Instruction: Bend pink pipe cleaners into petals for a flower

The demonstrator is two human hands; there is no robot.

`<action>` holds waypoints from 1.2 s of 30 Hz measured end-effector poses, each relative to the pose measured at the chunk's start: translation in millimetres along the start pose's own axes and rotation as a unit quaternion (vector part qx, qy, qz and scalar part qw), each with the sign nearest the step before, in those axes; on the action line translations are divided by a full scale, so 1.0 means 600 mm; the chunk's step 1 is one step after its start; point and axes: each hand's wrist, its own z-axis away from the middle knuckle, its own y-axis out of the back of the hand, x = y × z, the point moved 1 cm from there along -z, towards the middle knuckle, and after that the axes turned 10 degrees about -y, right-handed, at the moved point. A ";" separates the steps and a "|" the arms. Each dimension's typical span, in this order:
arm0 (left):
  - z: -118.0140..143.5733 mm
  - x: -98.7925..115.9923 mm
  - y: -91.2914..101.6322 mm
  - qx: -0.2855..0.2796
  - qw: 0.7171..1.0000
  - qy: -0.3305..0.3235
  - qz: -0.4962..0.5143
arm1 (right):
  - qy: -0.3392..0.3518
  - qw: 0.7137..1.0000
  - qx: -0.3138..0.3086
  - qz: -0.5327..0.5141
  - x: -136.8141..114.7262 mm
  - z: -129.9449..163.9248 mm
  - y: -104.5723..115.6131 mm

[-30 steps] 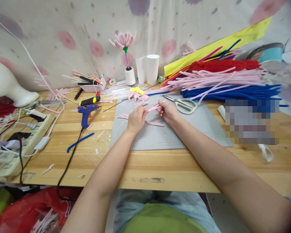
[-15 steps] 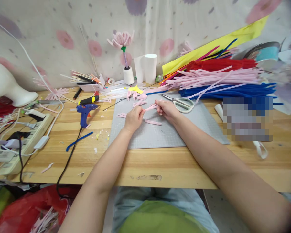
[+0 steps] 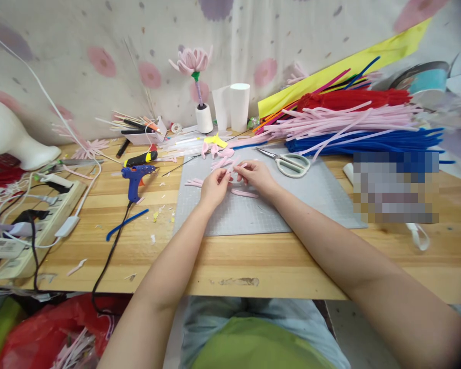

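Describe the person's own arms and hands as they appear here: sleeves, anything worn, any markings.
Both forearms are bare up to the frame edge, with no sleeves in view. The left hand and right hand wear no gloves; no rings, watch, bracelets or markings are visible on either. The fingers are too small here to judge the nails.

Pipe cleaner piece [image 3: 233,166] was pale pink, mat [image 3: 292,205] grey with grid, surface [image 3: 253,261] light wood grain. Glue gun [image 3: 135,177] blue, scissors [image 3: 290,163] white-handled, curtain [image 3: 100,61] cream with pink flowers.

A wooden table [image 3: 253,261] carries a grey cutting mat [image 3: 253,218], blue glue gun [image 3: 136,177], power strip [image 3: 34,223], scissors [image 3: 290,163] and heaped pipe cleaners [image 3: 349,128].
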 end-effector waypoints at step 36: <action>-0.010 0.012 -0.012 0.012 0.992 -0.030 -0.122 | 0.002 1.000 0.022 0.005 0.008 0.003 -0.020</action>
